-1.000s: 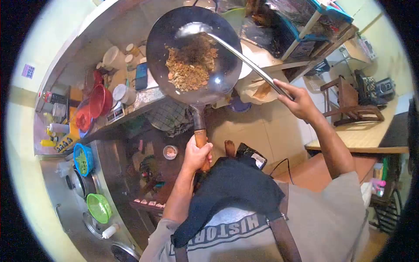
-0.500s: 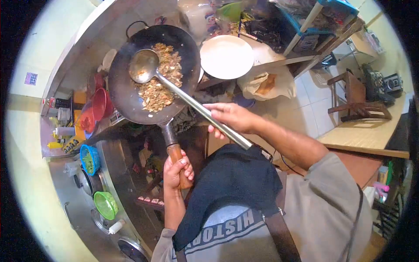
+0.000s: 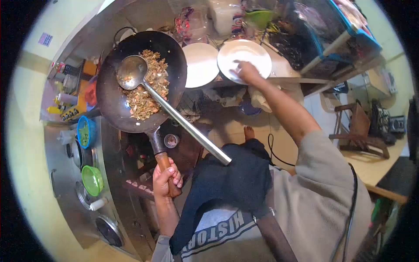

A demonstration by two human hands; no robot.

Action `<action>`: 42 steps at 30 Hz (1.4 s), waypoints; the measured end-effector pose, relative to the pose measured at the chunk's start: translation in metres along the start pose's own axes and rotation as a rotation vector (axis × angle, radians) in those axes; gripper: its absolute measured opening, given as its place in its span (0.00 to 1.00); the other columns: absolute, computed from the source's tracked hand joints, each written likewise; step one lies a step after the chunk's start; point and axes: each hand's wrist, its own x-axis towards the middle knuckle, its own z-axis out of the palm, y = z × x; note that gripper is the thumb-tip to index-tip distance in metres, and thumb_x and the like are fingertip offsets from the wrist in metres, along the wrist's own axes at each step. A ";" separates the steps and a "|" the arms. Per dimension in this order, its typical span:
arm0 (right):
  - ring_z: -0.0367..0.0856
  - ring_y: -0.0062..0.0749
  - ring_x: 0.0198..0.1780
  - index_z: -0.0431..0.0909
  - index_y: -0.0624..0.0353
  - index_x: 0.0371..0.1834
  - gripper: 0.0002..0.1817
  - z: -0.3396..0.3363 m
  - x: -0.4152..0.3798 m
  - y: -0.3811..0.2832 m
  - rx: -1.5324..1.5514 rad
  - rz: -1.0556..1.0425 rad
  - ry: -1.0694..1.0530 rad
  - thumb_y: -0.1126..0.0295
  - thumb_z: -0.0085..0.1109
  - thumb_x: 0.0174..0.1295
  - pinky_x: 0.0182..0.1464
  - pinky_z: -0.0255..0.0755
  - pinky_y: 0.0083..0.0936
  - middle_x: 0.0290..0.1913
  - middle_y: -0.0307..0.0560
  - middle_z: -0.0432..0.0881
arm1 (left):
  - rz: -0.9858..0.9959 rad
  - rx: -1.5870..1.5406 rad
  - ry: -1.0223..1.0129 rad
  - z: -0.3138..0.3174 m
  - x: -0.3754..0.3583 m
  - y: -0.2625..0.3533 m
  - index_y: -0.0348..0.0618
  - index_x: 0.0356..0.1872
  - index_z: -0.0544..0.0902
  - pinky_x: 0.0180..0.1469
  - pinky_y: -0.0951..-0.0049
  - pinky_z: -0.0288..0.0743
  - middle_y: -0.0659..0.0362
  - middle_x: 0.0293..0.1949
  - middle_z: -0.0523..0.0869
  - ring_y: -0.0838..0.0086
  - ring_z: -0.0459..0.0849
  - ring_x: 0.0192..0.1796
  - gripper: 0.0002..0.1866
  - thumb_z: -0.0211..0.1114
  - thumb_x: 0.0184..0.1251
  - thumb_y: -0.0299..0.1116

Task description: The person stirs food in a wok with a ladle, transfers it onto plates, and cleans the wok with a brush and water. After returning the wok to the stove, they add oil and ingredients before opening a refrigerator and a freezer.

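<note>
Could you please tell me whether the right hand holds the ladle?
No, the right hand is at a white plate, while the ladle rests in the wok.

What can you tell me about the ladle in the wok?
The ladle looks like silvery metal, with a round bowl and a long, straight handle. The bowl lies in the wok, against the food, and seems to hold a few bits of it; the handle slants out over the rim. Neither the left hand nor the right hand holds it.
</note>
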 end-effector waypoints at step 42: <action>0.57 0.62 0.71 0.59 0.47 0.71 0.26 0.064 -0.011 0.014 -0.428 -0.153 -0.026 0.68 0.38 0.67 0.65 0.48 0.70 0.72 0.56 0.58 | 0.073 0.006 0.079 0.045 0.031 -0.017 0.40 0.48 0.68 0.18 0.74 0.73 0.59 0.24 0.72 0.76 0.74 0.18 0.14 0.58 0.63 0.24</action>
